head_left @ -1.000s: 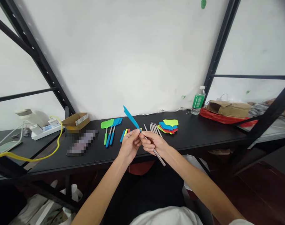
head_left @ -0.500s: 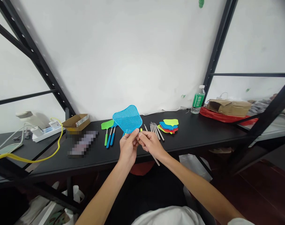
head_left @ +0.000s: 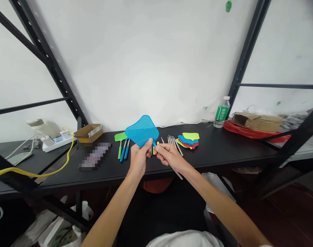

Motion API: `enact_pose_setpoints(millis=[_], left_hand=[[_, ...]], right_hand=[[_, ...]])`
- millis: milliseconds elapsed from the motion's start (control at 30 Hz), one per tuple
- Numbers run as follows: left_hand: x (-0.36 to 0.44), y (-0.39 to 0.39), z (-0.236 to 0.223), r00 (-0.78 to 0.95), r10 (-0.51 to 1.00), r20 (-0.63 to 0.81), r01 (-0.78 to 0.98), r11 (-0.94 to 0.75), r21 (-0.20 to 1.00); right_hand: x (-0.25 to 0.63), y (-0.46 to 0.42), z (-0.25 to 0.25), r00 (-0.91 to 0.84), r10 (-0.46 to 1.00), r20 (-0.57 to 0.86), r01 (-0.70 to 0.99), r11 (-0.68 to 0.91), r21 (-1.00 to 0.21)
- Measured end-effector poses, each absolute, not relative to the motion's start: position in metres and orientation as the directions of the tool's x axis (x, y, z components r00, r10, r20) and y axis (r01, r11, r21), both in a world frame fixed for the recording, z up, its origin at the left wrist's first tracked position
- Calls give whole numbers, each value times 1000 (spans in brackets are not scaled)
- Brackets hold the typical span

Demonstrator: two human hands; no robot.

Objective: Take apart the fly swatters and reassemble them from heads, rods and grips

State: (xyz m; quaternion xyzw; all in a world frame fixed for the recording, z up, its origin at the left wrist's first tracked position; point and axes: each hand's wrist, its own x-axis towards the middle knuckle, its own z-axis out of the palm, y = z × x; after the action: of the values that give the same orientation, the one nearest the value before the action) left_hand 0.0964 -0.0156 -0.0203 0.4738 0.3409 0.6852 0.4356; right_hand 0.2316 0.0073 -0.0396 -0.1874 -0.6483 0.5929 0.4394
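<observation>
My left hand (head_left: 139, 157) pinches a blue perforated fly swatter head (head_left: 142, 131) near its narrow neck, the broad mesh tilted up and away. Close against it, my right hand (head_left: 169, 156) is closed around a thin metal rod (head_left: 178, 174), whose lower end sticks out below the palm. The rod's upper end meets the swatter's neck, but my fingers hide the exact contact. A small yellow piece (head_left: 154, 150) shows between the hands, partly covered. Several metal rods (head_left: 176, 143) lie behind my right hand, beside a stack of coloured swatter heads (head_left: 188, 139).
Left of the hands lie fly swatters with green and blue handles (head_left: 123, 152). Farther left are a blurred flat item (head_left: 96, 156), an open cardboard box (head_left: 88, 133) and a power strip (head_left: 58, 142). A water bottle (head_left: 221, 113) stands at the back right of the black table (head_left: 213, 151).
The camera view has shifted slightly. My right hand has drawn a little away from my left, showing more of the blue neck and yellow piece. Both grips remain.
</observation>
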Motion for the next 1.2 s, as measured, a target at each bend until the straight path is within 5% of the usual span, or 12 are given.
enact_pose_setpoints(millis=[167, 267, 433, 533, 767, 1000, 1133, 1200], left_hand=[[83, -12, -12, -346, 882, 320, -398, -447, 802], [68, -7, -14, -343, 879, 331, -313, -439, 842], [99, 26, -32, -91, 954, 287, 110, -277, 955], [149, 62, -33, -3, 963, 270, 531, -227, 816], [235, 116, -31, -21, 983, 181, 731, -109, 673], [225, 115, -37, -11, 988, 157, 772, -91, 629], [221, 95, -26, 121, 979, 164, 659, -203, 725], [223, 80, -17, 196, 966, 167, 450, -240, 860]], right_hand=[[258, 14, -29, -540, 754, 374, -107, 380, -919], [286, 31, -20, -394, 833, 388, -91, 385, -918], [357, 55, 3, -36, 930, 366, -374, 327, -868], [397, 58, 12, 69, 932, 356, -447, 348, -824], [436, 64, 11, 116, 936, 332, -491, 344, -800], [435, 71, 12, 113, 958, 263, -521, 282, -806], [419, 66, 17, -36, 968, 248, -612, 175, -771], [402, 61, 18, -181, 946, 267, -635, 95, -766]])
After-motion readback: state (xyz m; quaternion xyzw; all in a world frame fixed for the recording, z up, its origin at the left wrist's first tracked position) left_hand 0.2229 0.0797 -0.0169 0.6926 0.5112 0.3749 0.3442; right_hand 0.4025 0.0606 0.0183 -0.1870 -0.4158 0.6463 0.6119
